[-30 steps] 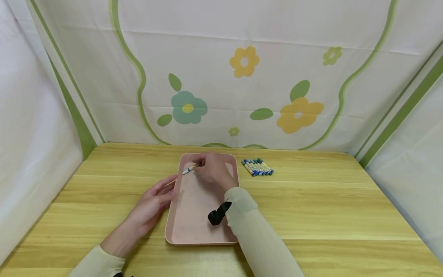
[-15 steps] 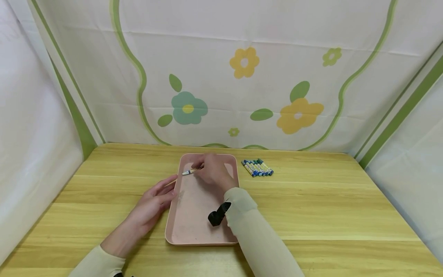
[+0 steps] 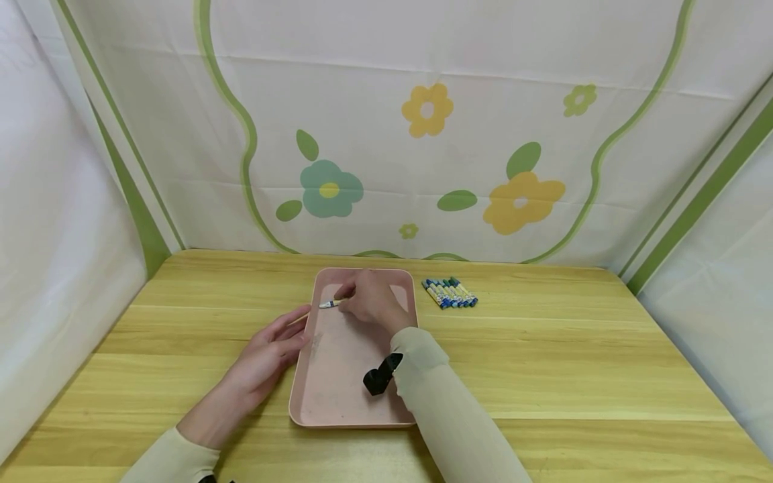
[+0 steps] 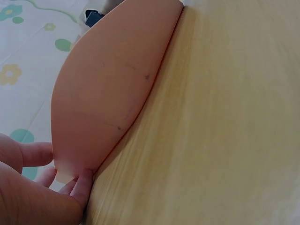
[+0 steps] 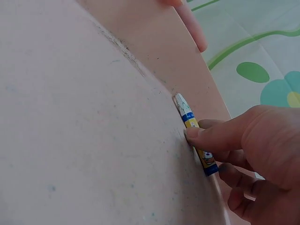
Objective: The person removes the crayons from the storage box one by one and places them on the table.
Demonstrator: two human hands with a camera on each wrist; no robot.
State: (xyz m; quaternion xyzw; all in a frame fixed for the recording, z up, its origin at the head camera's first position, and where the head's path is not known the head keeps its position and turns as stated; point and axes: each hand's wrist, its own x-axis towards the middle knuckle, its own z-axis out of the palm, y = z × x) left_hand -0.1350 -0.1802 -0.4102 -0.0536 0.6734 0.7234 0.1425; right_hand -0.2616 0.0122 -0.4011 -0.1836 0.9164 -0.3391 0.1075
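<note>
A shallow pink tray [image 3: 338, 386] lies lengthwise on the table. Over its far part, my right hand [image 3: 374, 298] pinches a white crayon [image 5: 183, 104] between thumb and fingers. The crayon has a yellow and blue wrapper, and its white tip [image 3: 325, 304] points left, toward the tray's left wall. In the right wrist view it lies close along the foot of that wall. My left hand [image 3: 272, 345] rests at the tray's left side with fingers extended. The left wrist view has its fingers [image 4: 37, 153] touching the rim and outer wall.
Right of the tray's far end, several crayons [image 3: 449, 293] in blues and greens lie side by side on the wooden table [image 3: 574, 362]. A white curtain [image 3: 368, 94] with printed flowers stands behind the table, with white cloth at both sides.
The white crayon has turned from a slant to nearly level in the head view, and its far end has gone behind my right fingers. My left hand and the tray have stayed put.
</note>
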